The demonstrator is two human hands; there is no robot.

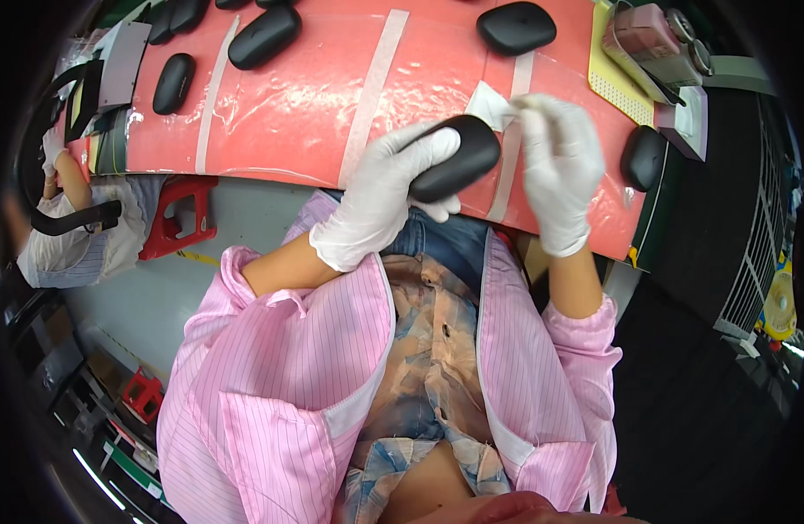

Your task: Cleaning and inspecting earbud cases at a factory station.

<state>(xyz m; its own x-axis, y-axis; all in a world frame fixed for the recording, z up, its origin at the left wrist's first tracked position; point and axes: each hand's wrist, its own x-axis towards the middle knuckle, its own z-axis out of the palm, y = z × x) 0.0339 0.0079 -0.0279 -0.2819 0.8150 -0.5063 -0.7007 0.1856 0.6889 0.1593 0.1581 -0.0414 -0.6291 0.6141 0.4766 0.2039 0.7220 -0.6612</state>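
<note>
My gloved left hand point(367, 196) is wrapped around a smooth black rounded case point(465, 159), its thumb lying across the top. The case is held tilted just above the near edge of the pink-red table mat point(306, 113). To the right of it, my gloved right hand point(561, 170) is raised, with thumb and fingertips pinched on a corner of a small white wipe point(489, 106). The wipe hangs to the left of those fingers, close to the case but seemingly apart from it. The left fingers under the case are partly hidden.
Several similar black cases lie on the mat, among them one at the far right point(517, 28) and one by the right edge point(644, 158). Clear containers point(651, 42) stand beside a yellow sheet point(618, 83). Another person point(87, 223) sits at the left near a red stool point(176, 220).
</note>
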